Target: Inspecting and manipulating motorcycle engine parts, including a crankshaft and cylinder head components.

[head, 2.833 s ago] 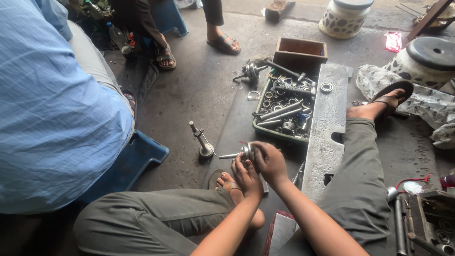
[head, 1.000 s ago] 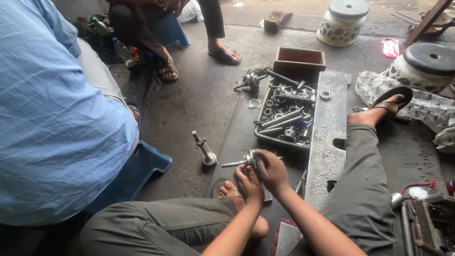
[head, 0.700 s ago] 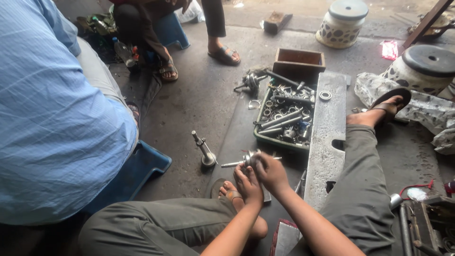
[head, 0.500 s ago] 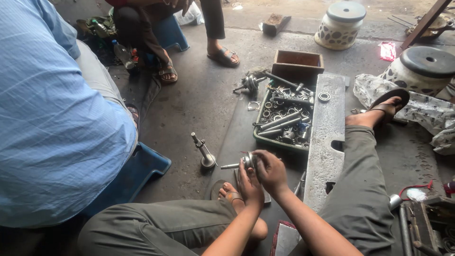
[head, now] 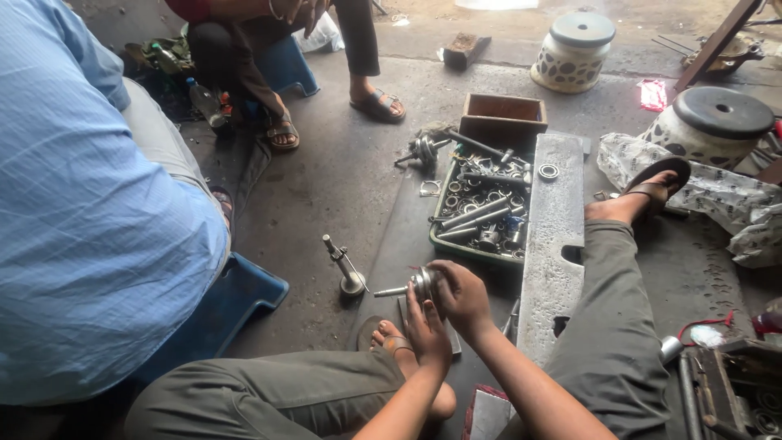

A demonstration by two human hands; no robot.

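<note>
**Fig.: Both hands closed on a small metal hub assy, seated on workshop floor**

View from my head cam, looking down past my knees. My left hand [head: 425, 326] and right hand [head: 461, 295] meet just above my sandalled left foot [head: 389, 337]. Between them I hold a small metal hub with a thin axle [head: 414, 284]; the axle end sticks out to the left, roughly level. L. fingers are curled up under and behind the part; r. fingers wrap over its top and far side. Both sets of fingers are pressed together and clamped on the part, no gap visible. The part is off the floor, near my shin, in front of the green tray [head: 472, 249].

The tray sits on the concrete just beyond my hands and is full of bolts, bearings, rings and shafts. Behind it, touching or nearly so, stands a rusty open box [head: 503, 121]. A long grey metal plate [head: 554, 244] lies along the tray's right side, with a bearing ring [head: 548, 171] on its far end; my right leg lies beside the plate. A second hub-and-axle piece [head: 345, 267] stands tilted on the floor to the left of my hands, apart from them. Another one [head: 422, 150] lies near the tray's far left corner.

A person in a blue shirt [head: 81, 212] sits close at left on a blue stool [head: 236, 297]. Another person's sandalled feet [head: 376, 104] show at top.
</note>
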